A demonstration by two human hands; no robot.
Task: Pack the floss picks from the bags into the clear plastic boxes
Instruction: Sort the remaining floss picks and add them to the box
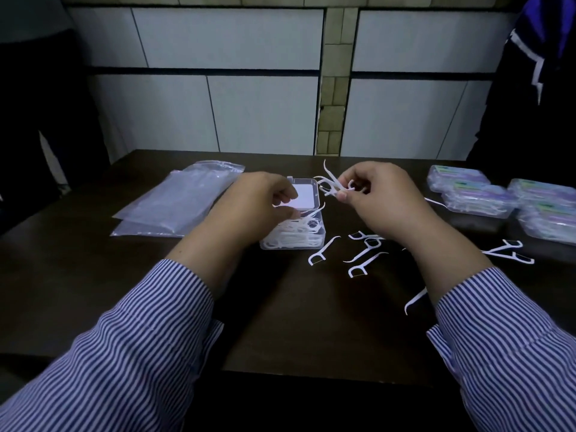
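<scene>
The open clear box [293, 232] looks nearly full. The left hand [261, 204] pinches a pick at its rim; the right hand [377, 194] clamps several floss picks [332, 185]. Loose picks [361, 254] remain on the counter [280, 322]; filled boxes [498, 198] sit right, flat bags [177, 204] left.

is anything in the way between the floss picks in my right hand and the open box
Nothing solid blocks it. The right hand holds a bunch of floss picks just right of the open box. Only the left hand hovers over the box's left side.
</scene>
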